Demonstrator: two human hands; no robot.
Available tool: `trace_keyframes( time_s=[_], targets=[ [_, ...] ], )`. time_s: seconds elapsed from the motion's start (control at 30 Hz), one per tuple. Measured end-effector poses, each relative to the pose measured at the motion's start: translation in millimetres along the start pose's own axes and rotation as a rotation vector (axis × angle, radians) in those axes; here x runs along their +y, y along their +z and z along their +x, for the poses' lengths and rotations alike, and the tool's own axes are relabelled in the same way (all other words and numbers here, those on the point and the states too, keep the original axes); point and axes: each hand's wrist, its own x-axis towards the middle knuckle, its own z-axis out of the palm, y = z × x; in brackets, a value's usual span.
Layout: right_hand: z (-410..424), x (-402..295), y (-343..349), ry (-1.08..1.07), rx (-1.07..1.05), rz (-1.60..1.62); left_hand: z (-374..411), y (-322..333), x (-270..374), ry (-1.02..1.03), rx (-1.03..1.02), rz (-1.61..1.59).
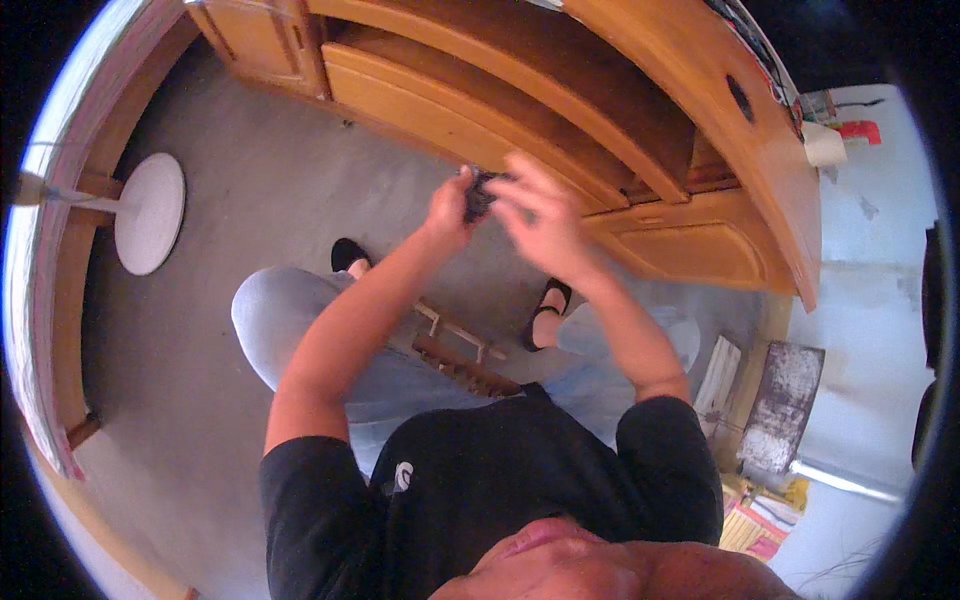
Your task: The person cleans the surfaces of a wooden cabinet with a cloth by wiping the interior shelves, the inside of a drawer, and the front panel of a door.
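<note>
My left hand grips a small dark object, its thumb lying along the near edge. What the object is cannot be made out. My right hand is blurred, with spread fingers over the object's right side; whether they touch it is unclear. Both hands are held out above the floor, in front of a brown wooden cabinet with an open shelf space. Below them are my knees in light jeans and my feet in black shoes.
A round white stand base with a pole is on the grey floor at left. Between my legs is a wooden frame. A worn dark board leans by the right wall, near colourful packets.
</note>
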Motion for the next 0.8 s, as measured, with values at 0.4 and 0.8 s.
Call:
trace_keyframes(
  time_s=[0.4, 0.8],
  targets=[
    [57.4, -21.4, -237.3, -0.265, -0.074, -1.250, 141.0, -9.2, -72.5, 0.168, 0.449, -0.728],
    [64.5, 23.1, -230.6, -0.323, -0.095, -0.913, 192.2, -8.1, 14.9, 1.040, 0.791, 0.268]
  ],
)
